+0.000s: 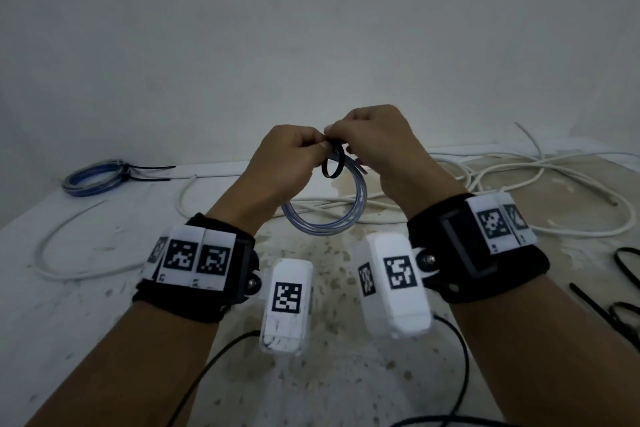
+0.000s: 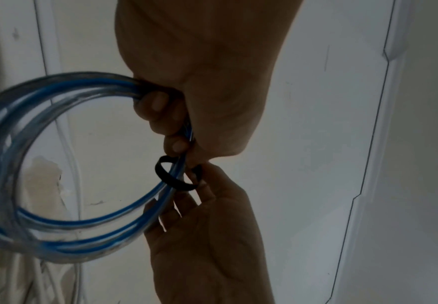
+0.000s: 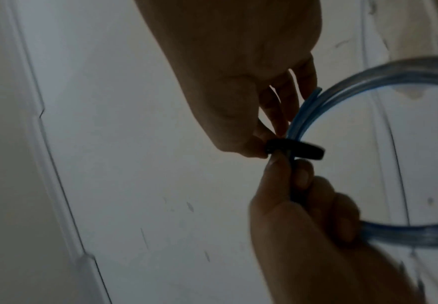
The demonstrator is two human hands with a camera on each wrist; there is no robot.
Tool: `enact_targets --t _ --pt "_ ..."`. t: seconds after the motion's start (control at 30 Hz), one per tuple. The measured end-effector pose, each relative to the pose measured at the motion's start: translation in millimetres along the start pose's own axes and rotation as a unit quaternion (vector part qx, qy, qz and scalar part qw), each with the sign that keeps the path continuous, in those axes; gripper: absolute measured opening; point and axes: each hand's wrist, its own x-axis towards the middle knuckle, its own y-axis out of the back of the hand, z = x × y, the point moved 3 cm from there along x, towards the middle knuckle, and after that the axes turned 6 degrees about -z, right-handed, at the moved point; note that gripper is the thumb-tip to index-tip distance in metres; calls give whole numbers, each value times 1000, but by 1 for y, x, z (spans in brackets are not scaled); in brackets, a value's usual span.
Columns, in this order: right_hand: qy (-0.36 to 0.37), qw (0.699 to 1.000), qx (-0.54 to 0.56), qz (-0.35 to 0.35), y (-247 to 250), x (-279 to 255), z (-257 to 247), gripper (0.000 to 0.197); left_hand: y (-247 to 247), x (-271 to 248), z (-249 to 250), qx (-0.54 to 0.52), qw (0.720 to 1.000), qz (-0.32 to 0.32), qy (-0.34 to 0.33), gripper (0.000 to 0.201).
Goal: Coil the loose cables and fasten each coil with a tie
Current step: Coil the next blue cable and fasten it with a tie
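Blue-cored clear cable coil [image 1: 325, 215] hangs above the table [image 1: 86, 288], a loose black tie [image 1: 333, 166] looped around it. Left hand [image 1: 284, 159] grips the coil; right hand [image 1: 377, 142] pinches the tie.

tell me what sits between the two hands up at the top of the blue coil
A loose black tie loop around the blue coil's strands, between left hand and right hand. Clearest in the left wrist view.

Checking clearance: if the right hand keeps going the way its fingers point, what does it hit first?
Probably the left hand: the right hand points at it, both pinching the black tie looped loosely round the blue coil. Depth unclear.
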Motion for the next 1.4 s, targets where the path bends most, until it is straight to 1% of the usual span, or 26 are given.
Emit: enact_targets --t 0.07,0.1,0.17,0.27,0.3,0.37,0.4,0.47,0.53,0.6,0.7,0.77,0.93,1.03,1.13,1.23,1.3,1.33,1.4 --pt "-57 991 114 -27 4 -2 1 6 -2 -2 3 -17 1000 -18 -6 20" --pt "-74 984 157 -35 4 -3 1 5 -3 -2 4 -23 999 -23 -10 21" --pt "-82 977 195 -19 6 0 4 9 -6 -3 5 -35 998 -41 -23 22" --pt "-61 984 169 15 7 4 6 18 -10 -5 7 -36 998 -56 -24 23" --pt "-52 987 149 9 6 4 5 19 -9 -4 7 -44 998 -51 -17 23" --pt "-41 992 118 -26 3 2 3 20 -6 -3 6 -74 997 -31 0 24" --pt "-39 992 112 -42 2 1 2 22 -3 -2 5 -88 996 -21 8 26" --pt "-33 990 125 -48 2 -1 1 23 -1 0 3 -104 994 -10 21 29" --pt "-21 990 137 -37 0 0 0 24 -2 -1 3 -112 993 -4 28 30" --pt "-7 993 116 -23 0 0 -2 25 -3 0 3 -120 992 4 38 30" --pt "21 996 92 3 3 -2 -6 22 -2 0 -2 -150 986 20 65 25" --pt "29 996 86 9 4 -2 -7 21 -1 0 -2 -153 985 22 71 23" --pt "31 998 56 11 8 -1 -6 22 -3 -1 0 -136 988 24 66 22" --pt "36 999 -14 36 13 5 -3 22 -4 -1 4 -131 990 19 56 23" --pt "34 996 -63 56 16 6 -1 22 -8 -4 12 -123 992 -4 28 21" --pt "15 997 -49 50 19 5 3 27 -11 -5 16 -115 993 -18 6 20" --pt "10 998 -48 41 19 5 3 27 -12 -6 16 -110 994 -20 0 21" --pt "7 999 -36 34 19 4 3 27 -12 -6 17 -113 993 -17 0 22" --pt "-5 1000 27 11 19 3 2 28 -11 -6 17 -124 992 -5 4 23"
